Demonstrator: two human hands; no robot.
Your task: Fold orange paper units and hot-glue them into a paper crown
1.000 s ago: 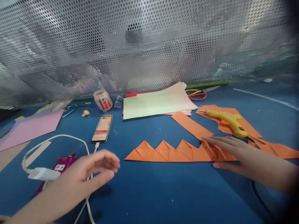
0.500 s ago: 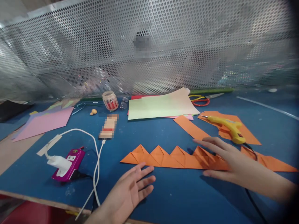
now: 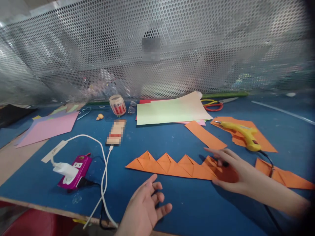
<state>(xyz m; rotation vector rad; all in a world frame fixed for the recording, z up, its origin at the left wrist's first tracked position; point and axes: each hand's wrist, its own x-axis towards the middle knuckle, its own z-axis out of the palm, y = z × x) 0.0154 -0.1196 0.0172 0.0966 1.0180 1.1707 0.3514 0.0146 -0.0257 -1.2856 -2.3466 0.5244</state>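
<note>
A long strip of folded orange paper (image 3: 169,165) with a row of triangular points lies across the blue table. Over its right-hand part is my right hand (image 3: 236,170), thumb at the near edge and fingers bent down onto the folds, gripping it and hiding that stretch. My left hand (image 3: 145,208) is just in front of the strip's left half, palm turned sideways, fingers loosely curled and apart, holding nothing. Beyond my right hand lies a plain orange paper piece (image 3: 205,135). A yellow glue gun (image 3: 243,132) rests on orange paper sheets (image 3: 264,141).
A purple power strip (image 3: 83,167) with a white charger (image 3: 65,170) and cables sits at left, near a phone (image 3: 116,132). Behind are a jar (image 3: 117,105), pale paper sheets (image 3: 167,113), scissors (image 3: 214,105) and pink paper (image 3: 54,126). A perforated metal panel (image 3: 172,75) bounds the back.
The strip has tilted slightly, its right end coming nearer. My right hand's fingers have bent further onto it. My left hand has drawn back a little and its fingers have curled.
</note>
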